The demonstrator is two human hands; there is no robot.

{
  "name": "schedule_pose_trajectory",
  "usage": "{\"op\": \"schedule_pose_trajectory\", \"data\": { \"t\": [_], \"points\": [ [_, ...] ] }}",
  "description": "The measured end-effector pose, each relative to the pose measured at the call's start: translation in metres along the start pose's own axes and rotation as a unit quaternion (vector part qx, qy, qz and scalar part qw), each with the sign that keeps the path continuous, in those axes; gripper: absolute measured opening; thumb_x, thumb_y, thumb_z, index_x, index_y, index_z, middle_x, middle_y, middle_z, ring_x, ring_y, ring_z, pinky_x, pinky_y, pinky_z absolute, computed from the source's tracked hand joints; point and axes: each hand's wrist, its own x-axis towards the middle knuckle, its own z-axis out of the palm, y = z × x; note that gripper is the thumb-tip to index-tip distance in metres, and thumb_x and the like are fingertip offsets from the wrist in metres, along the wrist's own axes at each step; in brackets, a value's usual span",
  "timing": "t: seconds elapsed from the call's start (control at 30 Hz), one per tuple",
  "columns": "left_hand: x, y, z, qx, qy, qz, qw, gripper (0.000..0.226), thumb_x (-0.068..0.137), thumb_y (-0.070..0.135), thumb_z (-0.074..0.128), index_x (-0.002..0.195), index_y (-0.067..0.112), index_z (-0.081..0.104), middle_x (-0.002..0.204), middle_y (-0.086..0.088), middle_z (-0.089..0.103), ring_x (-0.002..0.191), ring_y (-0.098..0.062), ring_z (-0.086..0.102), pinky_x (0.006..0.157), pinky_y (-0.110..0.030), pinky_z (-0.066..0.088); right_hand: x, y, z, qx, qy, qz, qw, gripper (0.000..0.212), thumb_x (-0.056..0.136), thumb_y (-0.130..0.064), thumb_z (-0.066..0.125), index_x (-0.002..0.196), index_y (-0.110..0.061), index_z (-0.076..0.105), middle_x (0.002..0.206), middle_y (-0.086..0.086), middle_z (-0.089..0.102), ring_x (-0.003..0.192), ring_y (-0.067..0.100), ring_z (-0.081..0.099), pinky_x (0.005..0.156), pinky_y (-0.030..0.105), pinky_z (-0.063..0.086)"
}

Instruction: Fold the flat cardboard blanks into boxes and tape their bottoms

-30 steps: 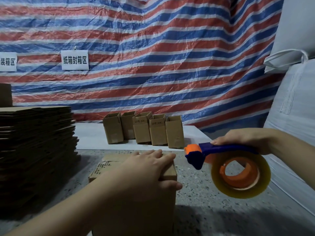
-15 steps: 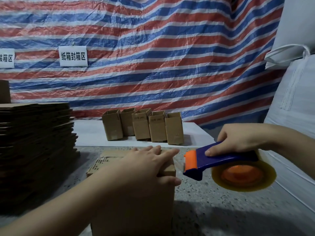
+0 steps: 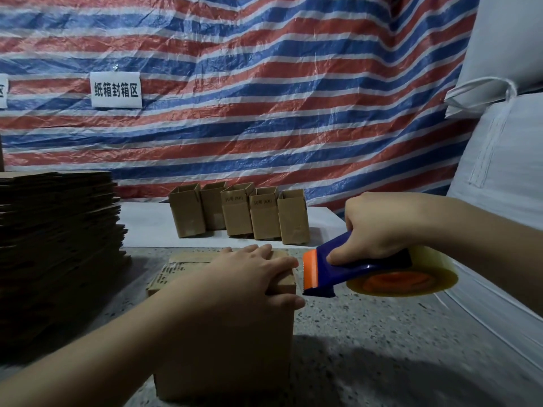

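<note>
Nearest, a folded brown cardboard box (image 3: pixel 223 348) is pressed flat-fingered by the left hand (image 3: pixel 249 277) on its upturned flaps — untaped. The blue-orange tape dispenser (image 3: pixel 352 271), gripped by the right hand (image 3: pixel 382 230), is poised at its edge. Five brown open boxes (image 3: pixel 239 212) stand behind; a tall stack of flat blanks (image 3: pixel 55 245) remains.

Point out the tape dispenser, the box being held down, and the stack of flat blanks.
tape dispenser (image 3: pixel 352 270): head view, on its blue body just behind the orange blade guard.
box (image 3: pixel 235 356): head view, on its near cardboard side below the forearm.
stack of flat blanks (image 3: pixel 58 245): head view, on the layered edges facing right.
</note>
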Motion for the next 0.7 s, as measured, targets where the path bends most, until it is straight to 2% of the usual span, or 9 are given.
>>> {"op": "schedule_pose_trajectory", "data": {
  "t": [0.07, 0.13, 0.27, 0.37, 0.43, 0.5, 0.6, 0.7],
  "points": [
    [0.000, 0.000, -0.001, 0.004, 0.002, 0.000, 1.000, 0.074, 0.084, 0.082, 0.029, 0.148, 0.049, 0.016, 0.150, 0.004, 0.034, 0.134, -0.021, 0.038, 0.106, -0.042, 0.036, 0.003, -0.003, -0.002, -0.013, 0.000, -0.009, 1.000, 0.049, 0.078, -0.071, 0.066, 0.072, -0.023, 0.058, 0.056, -0.010, 0.062, 0.057, 0.008, 0.060, 0.042, 0.016, 0.040],
    [-0.001, 0.000, -0.001, 0.006, 0.008, 0.004, 1.000, 0.073, 0.085, 0.081, 0.030, 0.148, 0.048, 0.017, 0.148, 0.004, 0.036, 0.131, -0.020, 0.040, 0.103, -0.041, 0.037, 0.007, 0.001, -0.006, 0.008, -0.011, -0.009, 1.000, 0.053, 0.076, -0.074, 0.066, 0.074, -0.021, 0.065, 0.055, -0.010, 0.064, 0.057, 0.008, 0.062, 0.046, 0.017, 0.044],
    [-0.003, -0.001, 0.001, 0.005, 0.014, 0.006, 1.000, 0.073, 0.084, 0.083, 0.029, 0.147, 0.048, 0.017, 0.146, 0.004, 0.038, 0.130, -0.021, 0.041, 0.104, -0.045, 0.037, 0.008, 0.036, -0.005, 0.138, -0.067, 0.017, 0.988, 0.061, 0.073, -0.076, 0.066, 0.081, -0.017, 0.076, 0.067, -0.005, 0.074, 0.060, 0.007, 0.067, 0.066, 0.025, 0.053],
    [-0.003, -0.002, 0.002, -0.001, 0.021, 0.004, 1.000, 0.073, 0.083, 0.084, 0.028, 0.146, 0.049, 0.018, 0.145, 0.003, 0.039, 0.131, -0.023, 0.040, 0.105, -0.050, 0.036, 0.001, 0.058, 0.005, 0.226, -0.093, 0.012, 0.970, 0.073, 0.059, -0.078, 0.065, 0.087, -0.012, 0.079, 0.077, 0.003, 0.077, 0.060, 0.009, 0.068, 0.071, 0.027, 0.054],
    [-0.003, -0.002, 0.003, -0.007, 0.020, 0.004, 1.000, 0.073, 0.082, 0.085, 0.027, 0.146, 0.050, 0.017, 0.146, 0.003, 0.038, 0.131, -0.023, 0.040, 0.105, -0.049, 0.036, -0.002, 0.064, 0.011, 0.257, -0.103, 0.012, 0.961, 0.076, 0.057, -0.077, 0.064, 0.091, -0.010, 0.079, 0.081, 0.007, 0.077, 0.064, 0.013, 0.070, 0.070, 0.026, 0.055],
    [-0.003, -0.003, 0.002, -0.004, 0.023, 0.006, 1.000, 0.073, 0.082, 0.085, 0.026, 0.145, 0.050, 0.017, 0.146, 0.004, 0.038, 0.130, -0.022, 0.040, 0.105, -0.048, 0.036, -0.004, 0.063, 0.014, 0.240, -0.094, 0.014, 0.966, 0.069, 0.062, -0.078, 0.063, 0.085, -0.014, 0.079, 0.077, 0.002, 0.077, 0.061, 0.009, 0.069, 0.067, 0.023, 0.053],
    [-0.003, -0.001, 0.002, -0.007, 0.022, 0.005, 1.000, 0.073, 0.081, 0.086, 0.026, 0.145, 0.051, 0.017, 0.148, 0.004, 0.037, 0.132, -0.022, 0.040, 0.105, -0.047, 0.036, -0.006, 0.044, 0.017, 0.147, -0.049, 0.000, 0.988, 0.060, 0.072, -0.080, 0.063, 0.074, -0.022, 0.077, 0.066, -0.010, 0.072, 0.054, 0.002, 0.064, 0.055, 0.019, 0.047],
    [-0.003, -0.001, 0.002, -0.011, 0.018, 0.002, 1.000, 0.073, 0.082, 0.085, 0.028, 0.146, 0.051, 0.016, 0.150, 0.005, 0.035, 0.133, -0.021, 0.040, 0.104, -0.044, 0.037, -0.006, 0.018, 0.018, 0.067, 0.001, -0.023, 0.998, 0.057, 0.073, -0.078, 0.063, 0.076, -0.022, 0.072, 0.064, -0.009, 0.071, 0.060, 0.006, 0.066, 0.048, 0.019, 0.045]
  ]
}}
